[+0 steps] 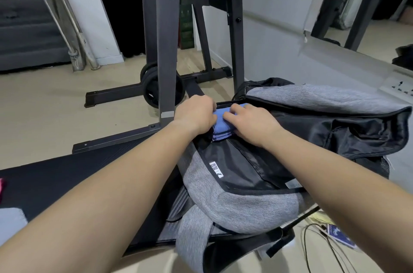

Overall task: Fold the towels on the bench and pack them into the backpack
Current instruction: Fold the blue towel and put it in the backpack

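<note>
A grey and black backpack (237, 205) lies unzipped on the black bench (67, 183), its flap thrown back to the right. A folded blue towel (220, 124) sits at the far end of the main compartment, its stacked edges facing me. My left hand (195, 114) grips the towel's left side with curled fingers. My right hand (250, 123) rests on its right side, fingers bent over the top. Much of the towel is hidden under both hands.
A grey folded cloth (11, 219) and a pink item (1, 185) lie at the bench's left end. A dark rack frame (165, 49) with weight plates (152, 91) stands just beyond. Cables and papers (330, 237) lie on the floor at the right.
</note>
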